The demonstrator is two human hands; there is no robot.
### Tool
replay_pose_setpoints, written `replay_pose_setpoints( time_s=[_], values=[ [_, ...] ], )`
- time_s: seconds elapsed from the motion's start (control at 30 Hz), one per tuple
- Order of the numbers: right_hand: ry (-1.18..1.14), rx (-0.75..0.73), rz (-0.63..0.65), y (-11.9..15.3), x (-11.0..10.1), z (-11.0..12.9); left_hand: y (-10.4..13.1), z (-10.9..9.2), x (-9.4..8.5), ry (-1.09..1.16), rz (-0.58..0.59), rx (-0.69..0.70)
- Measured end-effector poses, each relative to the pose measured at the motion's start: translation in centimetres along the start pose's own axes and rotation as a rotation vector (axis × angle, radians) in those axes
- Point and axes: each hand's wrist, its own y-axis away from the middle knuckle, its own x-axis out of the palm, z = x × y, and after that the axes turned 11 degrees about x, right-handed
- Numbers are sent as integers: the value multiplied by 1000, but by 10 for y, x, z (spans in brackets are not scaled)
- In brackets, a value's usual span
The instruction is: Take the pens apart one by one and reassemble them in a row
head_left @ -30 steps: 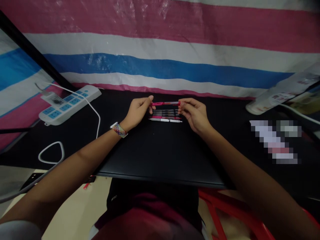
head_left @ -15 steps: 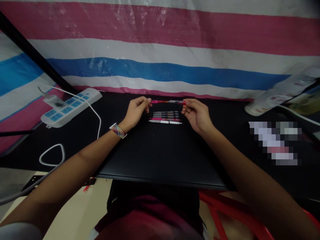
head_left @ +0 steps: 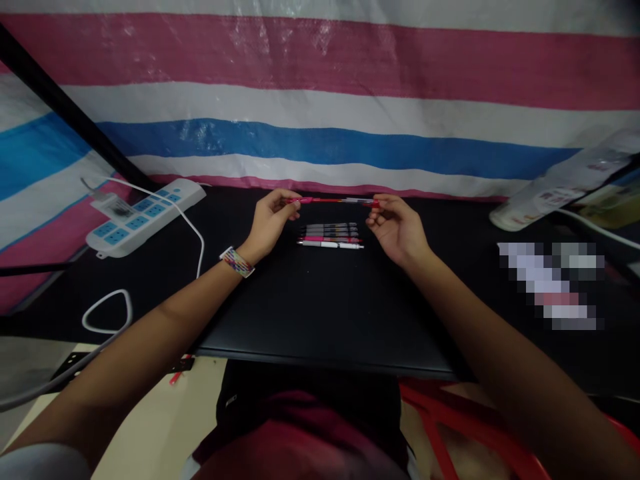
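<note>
A red pen (head_left: 330, 200) with a partly clear barrel is held level above the table, stretched between both hands. The thumb and fingers of my left hand (head_left: 273, 217) pinch its pink left end. At the opposite, red end, my right hand (head_left: 397, 227) pinches it between thumb and fingertips, the other fingers curled below. Under the held pen, several dark pens (head_left: 327, 230) lie side by side in a row on the black table (head_left: 320, 300). A pink pen (head_left: 320, 239) and a white pen (head_left: 330, 245) lie at the near side of that row.
A white power strip (head_left: 145, 220) with a plugged-in charger (head_left: 114, 207) and a white cable (head_left: 193, 233) sits at the left. A clear bottle (head_left: 540, 200) lies tilted at the right, near a blurred-out item (head_left: 545, 283). A striped plastic sheet (head_left: 320, 107) hangs behind the table.
My right hand has shifted slightly right. The pink end now shows further out past my left fingertips, and the pen spans a bit wider. The row of pens has not moved.
</note>
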Motion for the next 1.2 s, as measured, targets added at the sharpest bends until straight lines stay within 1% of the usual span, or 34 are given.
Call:
replay_pose_setpoints(
  time_s=[0.2,0.37,0.6,0.9,1.2],
  values=[
    [24,-3,26,-2,-3,0,0,-1,0,33,-36,-35],
    [37,-14,32,-2,-5,-1,0,-2,0,47,-42,-82],
    [-15,3,18,-3,-4,-1,0,-4,2,8,-10,-55],
    [-24,-6,25,-3,-4,-1,1,-4,1,61,-35,-103],
    [-8,20,8,-2,-5,1,2,-4,1,52,-15,-97]
  ],
)
